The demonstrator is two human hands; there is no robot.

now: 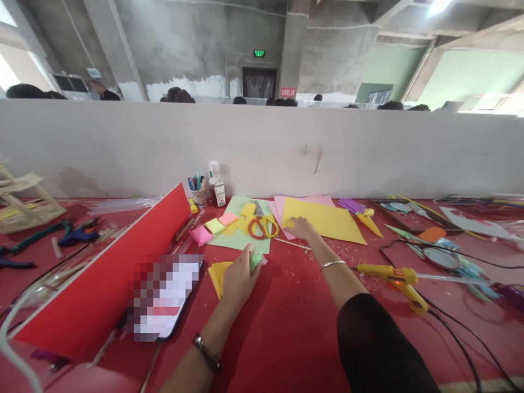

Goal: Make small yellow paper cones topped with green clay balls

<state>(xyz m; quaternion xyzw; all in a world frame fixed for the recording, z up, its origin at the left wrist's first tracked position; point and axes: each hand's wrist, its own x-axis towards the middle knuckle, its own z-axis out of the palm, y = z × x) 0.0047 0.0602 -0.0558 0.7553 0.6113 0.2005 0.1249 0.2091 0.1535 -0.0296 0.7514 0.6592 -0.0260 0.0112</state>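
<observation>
My left hand point(240, 275) is closed round a small light-green packet point(256, 260) with shiny clear wrapping. Just beneath that hand, a piece of yellow paper point(218, 274) lies on the red table. My right hand point(301, 227) reaches forward with its fingers apart, over the left part of a large yellow sheet point(327, 221); whether the fingertips press on it I cannot tell. Between the hands lie scissors point(257, 228) with red and yellow handles, on a pale green sheet point(229, 240). Pink, yellow and orange packets point(213, 226) rest on its left side.
A red board point(118, 267) stands tilted at left, beside a phone point(176, 300). A yellow glue gun point(388, 274), its cord trailing, lies near my right forearm. A pen cup point(198, 195) and a bottle point(218, 188) stand before the white partition point(254, 142).
</observation>
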